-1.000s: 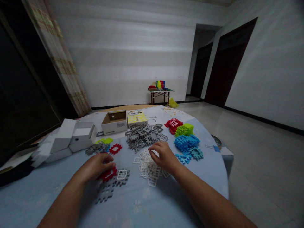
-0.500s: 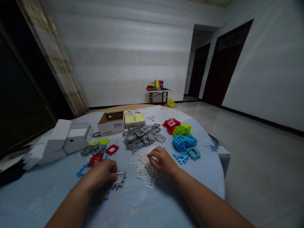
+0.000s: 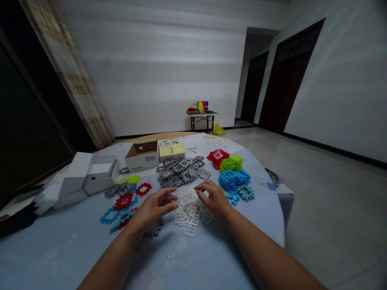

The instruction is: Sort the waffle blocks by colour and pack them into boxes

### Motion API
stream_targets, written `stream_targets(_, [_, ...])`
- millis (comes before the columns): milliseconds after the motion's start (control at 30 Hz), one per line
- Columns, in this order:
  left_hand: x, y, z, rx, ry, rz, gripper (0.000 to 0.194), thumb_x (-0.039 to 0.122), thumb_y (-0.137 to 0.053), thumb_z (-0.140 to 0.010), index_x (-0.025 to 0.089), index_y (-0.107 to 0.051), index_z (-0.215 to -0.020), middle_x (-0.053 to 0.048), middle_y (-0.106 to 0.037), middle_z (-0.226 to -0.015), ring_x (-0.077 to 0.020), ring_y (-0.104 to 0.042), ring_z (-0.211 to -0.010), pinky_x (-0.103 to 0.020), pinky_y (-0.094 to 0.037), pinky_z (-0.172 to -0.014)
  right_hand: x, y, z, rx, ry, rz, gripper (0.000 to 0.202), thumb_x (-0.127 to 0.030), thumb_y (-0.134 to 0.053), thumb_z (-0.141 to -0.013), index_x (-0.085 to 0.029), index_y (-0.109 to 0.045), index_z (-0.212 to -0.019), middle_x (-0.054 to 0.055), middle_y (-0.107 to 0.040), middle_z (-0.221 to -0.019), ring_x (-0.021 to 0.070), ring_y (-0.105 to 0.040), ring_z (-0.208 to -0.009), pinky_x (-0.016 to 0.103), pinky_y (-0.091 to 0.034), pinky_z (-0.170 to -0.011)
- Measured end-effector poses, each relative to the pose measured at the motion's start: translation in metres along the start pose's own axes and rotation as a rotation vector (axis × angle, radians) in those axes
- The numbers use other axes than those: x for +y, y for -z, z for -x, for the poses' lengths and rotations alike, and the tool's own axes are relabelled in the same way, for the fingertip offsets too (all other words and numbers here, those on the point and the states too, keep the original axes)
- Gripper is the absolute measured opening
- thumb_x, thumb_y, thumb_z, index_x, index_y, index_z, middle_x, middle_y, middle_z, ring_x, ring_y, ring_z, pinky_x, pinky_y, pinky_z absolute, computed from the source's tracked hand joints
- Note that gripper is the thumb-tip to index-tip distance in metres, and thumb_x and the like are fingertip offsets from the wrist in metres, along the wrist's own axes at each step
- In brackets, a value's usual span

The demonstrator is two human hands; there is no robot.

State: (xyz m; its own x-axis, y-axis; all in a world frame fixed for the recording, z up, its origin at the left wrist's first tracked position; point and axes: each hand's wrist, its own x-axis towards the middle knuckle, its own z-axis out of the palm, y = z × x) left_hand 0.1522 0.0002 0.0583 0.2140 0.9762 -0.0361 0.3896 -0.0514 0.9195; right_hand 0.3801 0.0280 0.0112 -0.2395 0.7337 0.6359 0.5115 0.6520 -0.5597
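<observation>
A loose pile of flat white lattice pieces [image 3: 190, 217] lies in front of me on the blue tablecloth. My left hand [image 3: 159, 204] hovers at the pile's left edge, thumb and fingers apart, with nothing seen between them. Over the pile's upper right side is my right hand [image 3: 213, 197], its fingers bent and a gap showing between thumb and forefinger. Grey notched pieces [image 3: 155, 230] lie partly hidden under my left wrist. Beyond the white pile is a heap of grey interlocking pieces [image 3: 179, 171].
Blue [image 3: 234, 180], lime green [image 3: 232, 163] and red pieces [image 3: 217, 157] are heaped on the right. Mixed-colour joined pieces [image 3: 123, 201] lie left. Farther back stand an open box [image 3: 142, 159], a yellow-and-white box [image 3: 171, 150] and white boxes [image 3: 101, 171].
My left hand has moved right from the grey pieces to the white pile, and its fingers have spread. The white piece there no longer shows. My right hand has shifted slightly right and up.
</observation>
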Motion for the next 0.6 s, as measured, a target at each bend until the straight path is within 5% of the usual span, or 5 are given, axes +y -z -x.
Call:
stream_targets(200, [0.003, 0.024, 0.013, 0.08, 0.028, -0.446, 0.049, 0.045, -0.068, -0.059, 0.02, -0.065, -0.101, -0.009, -0.067, -0.107, -0.0239, -0.061, -0.098, -0.033, -0.047, -0.082, 0.003, 0.006, -0.002, 0.043, -0.038, -0.039, 0.016, -0.016, -0.054, -0.08, -0.02, -0.067, -0.089, 0.004, -0.063, -0.08, 0.0158, -0.057, -0.079, 0.029, -0.045, -0.074])
stream_targets(333, [-0.006, 0.042, 0.024, -0.056, 0.154, -0.619, 0.056, 0.036, -0.074, -0.047, 0.023, -0.067, -0.102, -0.007, -0.067, -0.11, -0.0263, -0.059, -0.103, -0.034, -0.044, -0.089, 0.006, 0.006, -0.003, 0.042, -0.033, -0.041, 0.016, -0.016, -0.055, -0.079, -0.02, -0.067, -0.089, 0.004, -0.063, -0.08, 0.0158, -0.057, -0.079, 0.029, -0.046, -0.074])
stream_targets(600, [-0.01, 0.033, 0.022, -0.173, 0.154, -0.876, 0.054, 0.025, -0.07, -0.044, 0.026, -0.067, -0.097, -0.006, -0.064, -0.106, -0.0293, -0.054, -0.104, -0.038, -0.037, -0.092, 0.003, 0.007, -0.004, 0.06, -0.04, -0.041, 0.016, -0.017, -0.054, -0.08, -0.02, -0.067, -0.088, 0.004, -0.065, -0.079, 0.0154, -0.058, -0.077, 0.029, -0.046, -0.073])
